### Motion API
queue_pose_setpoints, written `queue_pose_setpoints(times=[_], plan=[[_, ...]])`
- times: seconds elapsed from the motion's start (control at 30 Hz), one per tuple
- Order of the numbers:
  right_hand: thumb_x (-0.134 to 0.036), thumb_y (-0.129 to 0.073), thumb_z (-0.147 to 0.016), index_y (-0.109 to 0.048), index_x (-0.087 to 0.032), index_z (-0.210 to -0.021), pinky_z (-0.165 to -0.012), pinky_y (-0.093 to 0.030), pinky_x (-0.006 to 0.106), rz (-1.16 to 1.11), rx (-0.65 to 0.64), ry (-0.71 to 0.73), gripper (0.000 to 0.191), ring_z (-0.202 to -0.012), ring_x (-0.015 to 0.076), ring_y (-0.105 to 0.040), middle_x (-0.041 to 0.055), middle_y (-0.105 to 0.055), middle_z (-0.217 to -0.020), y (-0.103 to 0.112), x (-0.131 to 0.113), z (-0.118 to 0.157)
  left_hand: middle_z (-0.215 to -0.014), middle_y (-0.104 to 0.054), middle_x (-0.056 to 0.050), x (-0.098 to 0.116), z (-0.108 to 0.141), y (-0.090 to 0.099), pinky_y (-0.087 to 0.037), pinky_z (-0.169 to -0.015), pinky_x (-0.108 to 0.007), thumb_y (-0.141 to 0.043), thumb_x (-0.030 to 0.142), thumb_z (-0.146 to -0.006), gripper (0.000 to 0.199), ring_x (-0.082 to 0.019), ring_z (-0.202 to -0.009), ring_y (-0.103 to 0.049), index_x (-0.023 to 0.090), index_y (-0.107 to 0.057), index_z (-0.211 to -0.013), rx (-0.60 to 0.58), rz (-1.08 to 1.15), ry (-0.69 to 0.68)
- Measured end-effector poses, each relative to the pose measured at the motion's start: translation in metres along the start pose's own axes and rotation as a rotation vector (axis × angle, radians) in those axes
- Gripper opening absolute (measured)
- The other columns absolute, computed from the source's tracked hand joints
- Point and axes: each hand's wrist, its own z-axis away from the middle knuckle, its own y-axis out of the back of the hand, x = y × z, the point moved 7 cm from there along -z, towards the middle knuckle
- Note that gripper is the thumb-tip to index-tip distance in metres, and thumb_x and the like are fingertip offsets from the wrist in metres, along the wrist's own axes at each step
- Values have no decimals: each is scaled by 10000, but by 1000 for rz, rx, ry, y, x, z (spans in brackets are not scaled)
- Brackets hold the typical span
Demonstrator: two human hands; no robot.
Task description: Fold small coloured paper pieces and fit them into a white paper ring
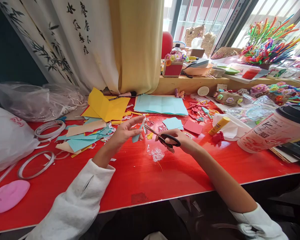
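Note:
Over the middle of the red table, my left hand is closed on a small light-blue piece of paper, pinched between thumb and fingers. My right hand grips scissors by their black handles. The blades point left, with their tips beside the paper; whether they touch it I cannot tell. Below the hands lies a small heap of white paper shreds. Behind my right hand rest light-blue squares and a red square of paper.
Paper scraps and tape rolls lie on the left, near a pink lump. A light-blue paper stack and yellow paper lie behind. On the right are a glue stick and a large tilted cup.

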Motion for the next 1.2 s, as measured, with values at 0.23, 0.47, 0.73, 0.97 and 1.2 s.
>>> queue_pose_setpoints(times=[0.23,0.47,0.73,0.97,1.2], plan=[[-451,-630,-706,-642,-114,-824,-433,-290,224,24,43,18,357,-369,48,-398,-42,-445,-518,12,-6,3,-1342,-414,-74,4,5,-5,-481,-544,-228,-603,263,-760,466,-63,-598,-564,265,-492,-1213,-57,-3,15],[-405,-644,-711,-655,-116,-839,-425,-297,220,90,44,-60,316,-366,48,-405,-46,-457,-491,12,-5,4,-1275,-485,-82,3,7,-11,-465,-552,-230,-611,248,-756,482,-81,-626,-571,253,-487,-1222,-122,-24,64],[-374,-668,-689,-656,-103,-859,-402,-274,215,85,41,-104,319,-369,44,-386,-54,-440,-467,11,-3,3,-1267,-482,-91,0,9,-14,-456,-534,-235,-610,236,-752,499,-67,-578,-561,262,-477,-1232,-171,-16,96],[-371,-652,-707,-653,-98,-821,-390,-261,222,74,49,-100,297,-358,44,-364,-49,-439,-451,11,0,3,-1237,-512,-91,0,8,-13,-454,-523,-241,-611,256,-750,500,-83,-588,-568,263,-484,-1234,-161,-18,85],[-360,-665,-693,-656,-97,-811,-374,-250,213,46,41,-123,288,-352,34,-353,-52,-428,-456,11,1,4,-1261,-489,-101,-2,8,-11,-459,-505,-226,-615,258,-743,496,-82,-588,-573,252,-488,-1223,-145,-31,90]])
